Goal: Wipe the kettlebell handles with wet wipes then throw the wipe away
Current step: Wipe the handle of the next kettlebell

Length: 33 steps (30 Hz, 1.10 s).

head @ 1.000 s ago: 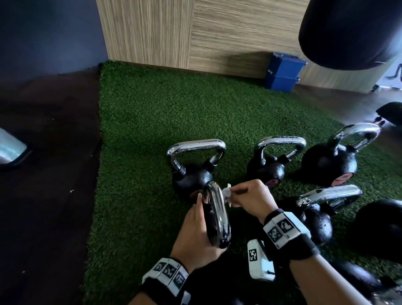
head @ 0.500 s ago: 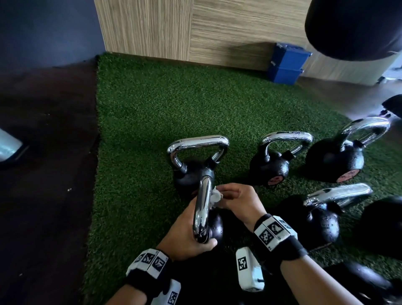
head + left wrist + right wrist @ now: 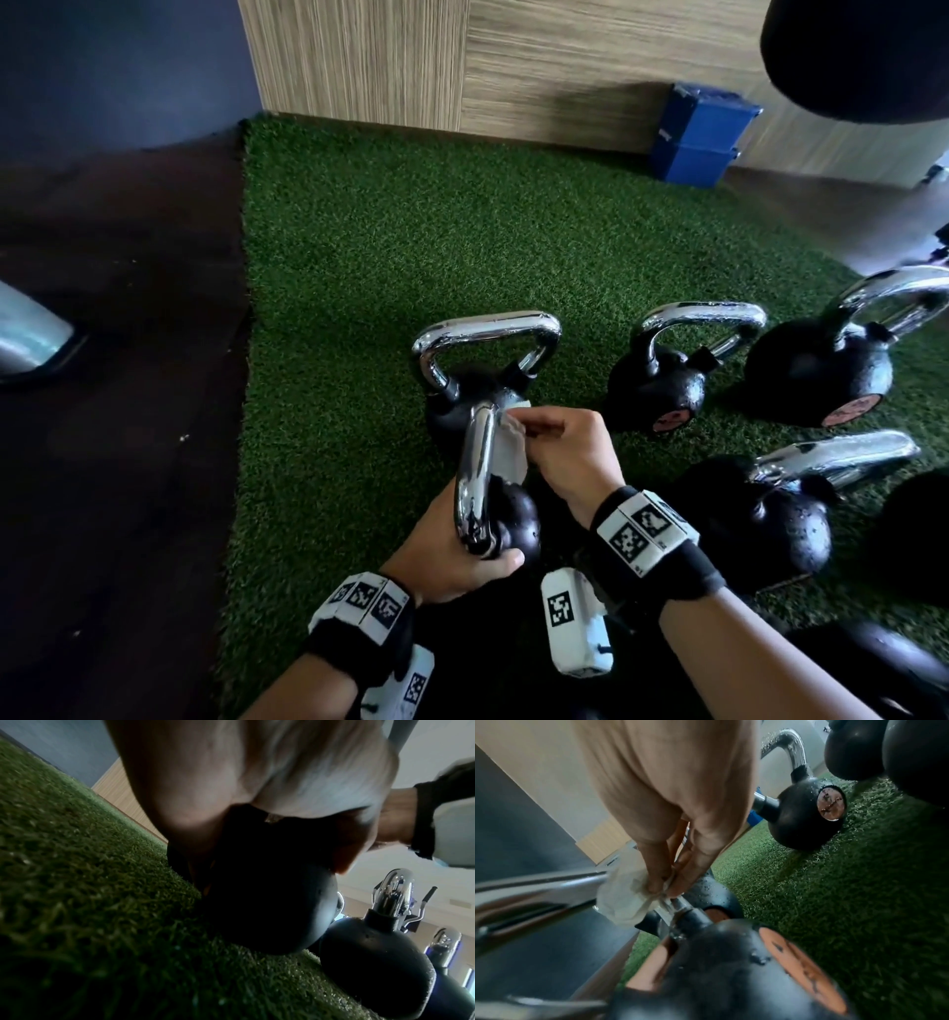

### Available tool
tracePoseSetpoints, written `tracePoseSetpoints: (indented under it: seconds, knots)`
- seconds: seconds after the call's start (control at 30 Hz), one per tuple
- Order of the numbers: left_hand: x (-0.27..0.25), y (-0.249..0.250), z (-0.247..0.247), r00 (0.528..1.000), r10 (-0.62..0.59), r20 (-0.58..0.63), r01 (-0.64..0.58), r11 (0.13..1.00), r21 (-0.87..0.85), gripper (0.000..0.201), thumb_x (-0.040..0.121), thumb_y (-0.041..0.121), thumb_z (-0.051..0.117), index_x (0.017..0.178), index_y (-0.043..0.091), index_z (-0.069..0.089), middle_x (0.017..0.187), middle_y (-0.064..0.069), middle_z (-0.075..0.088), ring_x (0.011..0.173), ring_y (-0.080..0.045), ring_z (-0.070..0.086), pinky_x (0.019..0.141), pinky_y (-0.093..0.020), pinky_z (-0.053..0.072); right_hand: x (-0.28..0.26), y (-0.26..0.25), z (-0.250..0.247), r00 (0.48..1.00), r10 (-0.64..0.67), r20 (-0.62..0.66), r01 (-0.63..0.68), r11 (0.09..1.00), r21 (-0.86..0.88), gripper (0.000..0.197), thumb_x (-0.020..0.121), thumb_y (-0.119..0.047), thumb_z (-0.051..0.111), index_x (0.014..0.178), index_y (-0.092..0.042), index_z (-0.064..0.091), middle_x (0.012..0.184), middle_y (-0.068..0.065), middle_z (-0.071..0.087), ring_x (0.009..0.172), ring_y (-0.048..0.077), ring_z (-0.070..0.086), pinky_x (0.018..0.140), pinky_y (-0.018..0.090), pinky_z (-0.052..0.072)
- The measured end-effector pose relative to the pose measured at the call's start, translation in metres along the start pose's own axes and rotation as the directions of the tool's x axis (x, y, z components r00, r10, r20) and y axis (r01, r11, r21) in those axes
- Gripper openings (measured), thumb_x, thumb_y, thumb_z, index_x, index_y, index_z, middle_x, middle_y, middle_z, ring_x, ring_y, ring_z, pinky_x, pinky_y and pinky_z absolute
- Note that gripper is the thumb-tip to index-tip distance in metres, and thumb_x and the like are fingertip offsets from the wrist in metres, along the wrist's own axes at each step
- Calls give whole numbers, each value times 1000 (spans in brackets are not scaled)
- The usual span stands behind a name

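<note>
Pinched between the thumb and fingertips of the right hand (image 3: 570,457), a crumpled white wipe (image 3: 506,452) is pressed against the far end of a chrome handle (image 3: 475,478), draped over its right side. The left hand (image 3: 452,555) curls its fingers and thumb around the near end of that same handle, holding the small black kettlebell (image 3: 516,519) tipped over on the green turf (image 3: 359,257). From the right wrist, the wipe (image 3: 626,898) bunches where the fingertips (image 3: 654,886) squeeze it onto the shiny bar. Just beyond the tipped weight stands a second kettlebell (image 3: 472,380), upright, its chrome loop facing the camera. To the right, two more kettlebells (image 3: 662,380) stand in the far row, and another (image 3: 765,509) lies nearer with its handle pointing right. A blue box (image 3: 703,136) sits far off against the wood-panelled wall (image 3: 462,61). Dark flooring (image 3: 118,360) borders the turf on the left.
</note>
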<state>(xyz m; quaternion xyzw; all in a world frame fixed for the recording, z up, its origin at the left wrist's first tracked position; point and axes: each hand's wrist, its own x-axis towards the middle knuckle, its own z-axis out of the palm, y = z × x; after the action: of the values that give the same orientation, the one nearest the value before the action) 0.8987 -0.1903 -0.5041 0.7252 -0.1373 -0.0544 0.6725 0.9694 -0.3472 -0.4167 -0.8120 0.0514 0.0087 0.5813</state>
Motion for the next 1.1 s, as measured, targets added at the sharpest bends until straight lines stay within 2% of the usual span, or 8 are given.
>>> tracePoseSetpoints:
  seconds: [0.1,0.2,0.37,0.63,0.77,0.87,0.97,1.1]
  knots:
    - [1,7,-1,1000,-17,23,17,1000,-6,47,78,4,84,116,13,59,95,12,75,88,-4,72,81,-20,55,3,6,0,1000,-15,14,17,987,-157,12,80,-24,83,91,-21,82,84,-5,78,86,9,73,80,21,58]
    - [3,13,-1,999,-14,38,14,1000,-9,50,79,8,85,119,2,56,95,7,74,87,-14,71,84,-33,58,4,-1,-3,993,-114,-9,108,966,-237,12,82,-19,81,94,-22,83,85,-7,78,80,1,70,67,7,49]
    - [0,16,1,998,-9,62,9,1000,0,54,81,3,82,121,11,48,93,17,72,78,1,66,75,-17,55,-9,-13,-9,952,-304,17,303,939,-165,22,79,-5,80,95,-20,82,91,-9,78,84,-2,71,74,10,52]
    - [-2,17,2,996,-13,85,10,999,36,64,79,-3,82,124,21,43,113,31,68,92,15,66,79,-4,50,-17,-26,-19,922,-384,49,386,908,-163,28,79,7,74,95,-15,82,94,-5,78,84,-2,72,75,13,54]
    - [-2,14,2,998,-17,62,15,999,34,70,77,2,86,129,26,45,117,29,67,99,14,64,84,-6,50,-32,-33,-26,792,-585,175,610,771,-183,33,74,14,72,91,-12,82,93,-3,78,86,1,72,79,17,56]
    - [-2,16,1,1000,-7,24,6,999,49,68,75,9,87,131,28,53,124,12,68,115,-4,66,97,-19,51,-40,-42,-29,700,-639,318,704,692,-160,42,69,20,68,93,-11,82,97,-2,78,92,-1,71,84,16,56]
    - [1,15,2,999,4,32,-6,998,69,66,75,10,85,132,27,56,126,7,68,116,-16,66,103,-27,51,-40,-48,-29,690,-634,348,713,679,-175,37,71,19,71,94,-8,81,96,1,77,92,1,72,84,16,56]
    - [3,15,1,999,10,42,-14,994,110,74,74,19,86,137,33,51,133,12,64,127,-10,60,113,-34,45,-45,-53,-33,708,-602,369,691,698,-188,27,73,9,79,90,-11,82,88,-2,77,77,-1,70,71,10,52]
